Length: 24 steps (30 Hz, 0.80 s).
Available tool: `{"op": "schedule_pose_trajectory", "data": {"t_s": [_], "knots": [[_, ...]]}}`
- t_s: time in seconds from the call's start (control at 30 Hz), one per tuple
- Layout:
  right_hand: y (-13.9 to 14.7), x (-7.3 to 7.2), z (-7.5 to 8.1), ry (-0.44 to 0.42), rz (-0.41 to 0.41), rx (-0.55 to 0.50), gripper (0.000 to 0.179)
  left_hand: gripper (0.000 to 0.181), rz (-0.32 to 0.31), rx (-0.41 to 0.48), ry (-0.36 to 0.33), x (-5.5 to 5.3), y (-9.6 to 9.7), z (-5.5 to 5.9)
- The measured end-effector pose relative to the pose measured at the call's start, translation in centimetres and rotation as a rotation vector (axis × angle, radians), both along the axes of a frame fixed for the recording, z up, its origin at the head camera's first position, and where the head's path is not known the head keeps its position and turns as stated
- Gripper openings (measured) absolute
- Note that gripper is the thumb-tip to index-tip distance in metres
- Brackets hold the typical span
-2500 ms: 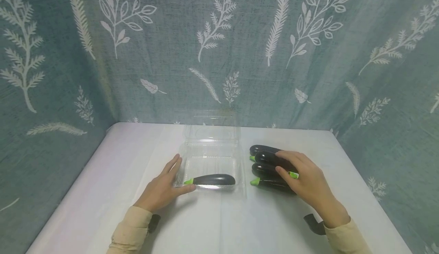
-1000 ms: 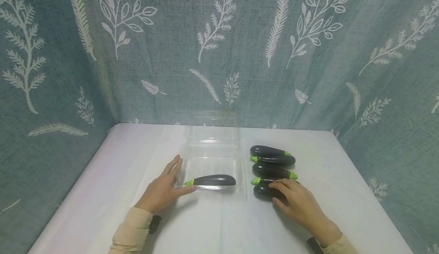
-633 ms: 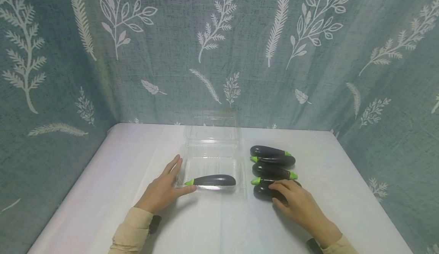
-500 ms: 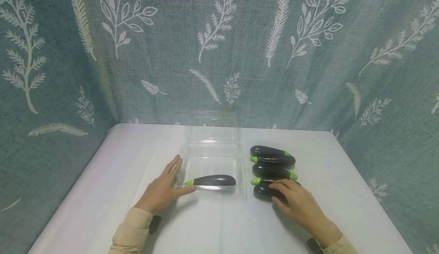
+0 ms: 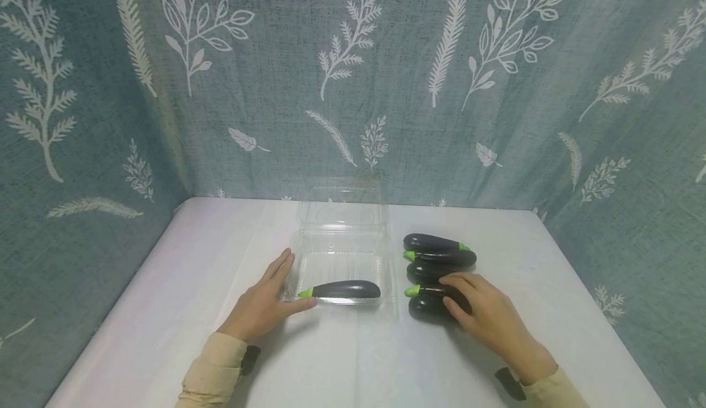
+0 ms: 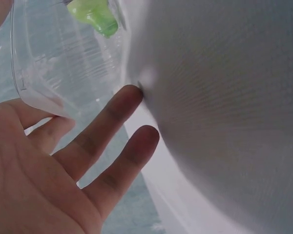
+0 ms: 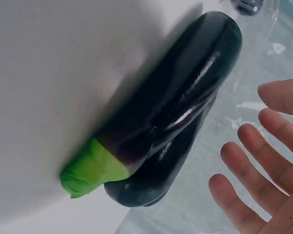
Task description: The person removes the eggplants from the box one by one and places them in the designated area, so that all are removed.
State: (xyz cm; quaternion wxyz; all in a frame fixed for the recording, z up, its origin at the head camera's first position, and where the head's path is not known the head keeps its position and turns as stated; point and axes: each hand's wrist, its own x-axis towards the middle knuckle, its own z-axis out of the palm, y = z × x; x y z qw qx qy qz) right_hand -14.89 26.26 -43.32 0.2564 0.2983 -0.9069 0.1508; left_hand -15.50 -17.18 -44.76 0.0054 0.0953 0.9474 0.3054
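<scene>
A clear hinged plastic container (image 5: 331, 267) stands open on the white table, one eggplant (image 5: 346, 289) lying along its front side. My left hand (image 5: 259, 304) rests at the container's left front corner, fingers spread, thumb at the front rim. In the left wrist view the fingers look straight beside the clear wall. To the right lies a row of several dark eggplants (image 5: 432, 241) with green caps. Over the front two, the right hand (image 5: 488, 313) hovers. Seen from the right wrist, its fingers (image 7: 259, 148) are apart from the nearest eggplant (image 7: 180, 83) and hold nothing.
The container's lid (image 5: 342, 203) leans back toward the leaf-patterned curtain (image 5: 276, 89), which encloses the back and both sides. White cloth covers the table (image 5: 353, 359). Eggplants in the row lie close together, caps pointing alternately left and right.
Earlier the right hand held an eggplant above the row; that eggplant now lies at the row's front. Since then the hand has let go and shifted slightly back. The left hand stays still.
</scene>
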Motion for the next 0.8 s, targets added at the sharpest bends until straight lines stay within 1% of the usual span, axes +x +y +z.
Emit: {"op": "schedule_pose_trajectory", "data": {"t_s": [0.33, 0.57, 0.8], "knots": [[-1.4, -0.4, 1.0, -0.050, 0.011, -0.043, 0.040, 0.114, -0.028, -0.028, 0.076, -0.3, -0.1, 0.1], [-2.8, -0.8, 1.6, -0.061, 0.020, -0.060, 0.045, 0.113, -0.037, -0.043, 0.081, -0.3, -0.3, -0.1], [-4.4, -1.0, 2.3, -0.144, 0.019, -0.069, 0.046, 0.113, -0.036, -0.032, 0.072, -0.4, -0.3, -0.1]]}}
